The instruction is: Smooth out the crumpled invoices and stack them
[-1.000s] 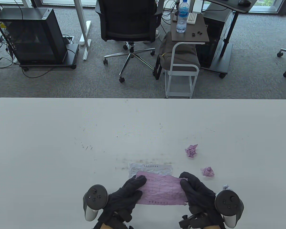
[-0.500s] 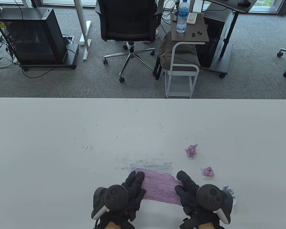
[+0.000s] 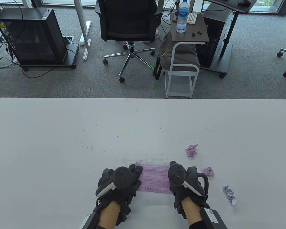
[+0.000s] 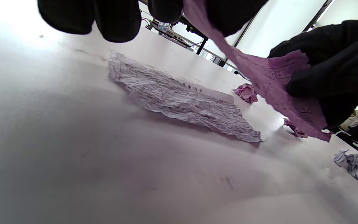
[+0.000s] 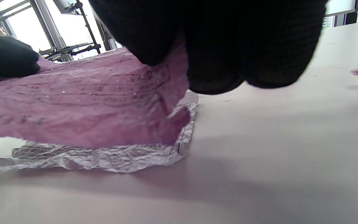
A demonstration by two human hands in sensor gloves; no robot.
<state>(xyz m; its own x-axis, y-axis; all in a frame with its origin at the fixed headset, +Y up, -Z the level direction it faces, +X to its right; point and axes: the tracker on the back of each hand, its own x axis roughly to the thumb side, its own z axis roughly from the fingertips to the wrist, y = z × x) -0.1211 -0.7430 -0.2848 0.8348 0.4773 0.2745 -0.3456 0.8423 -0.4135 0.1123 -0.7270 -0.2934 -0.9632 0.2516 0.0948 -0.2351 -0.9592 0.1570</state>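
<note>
Near the front edge of the bench: both my hands hold one pink invoice stretched between them, above the white one.
Left hand: pinches the pink sheet's left end; in the left wrist view the sheet runs up between my fingers.
Right hand: pinches the sheet's right end; in the right wrist view my fingers are closed on its corner.
Pink invoice: opened out but wrinkled, lifted off the bench, sagging a little in the middle.
White invoice: lies flat on the bench under the pink one, creased all over; the table view hides most of it.
Crumpled pink balls: one farther back to my right, another just beside my right hand.
Crumpled white ball: on the bench to the right of my right hand, apart from it.
</note>
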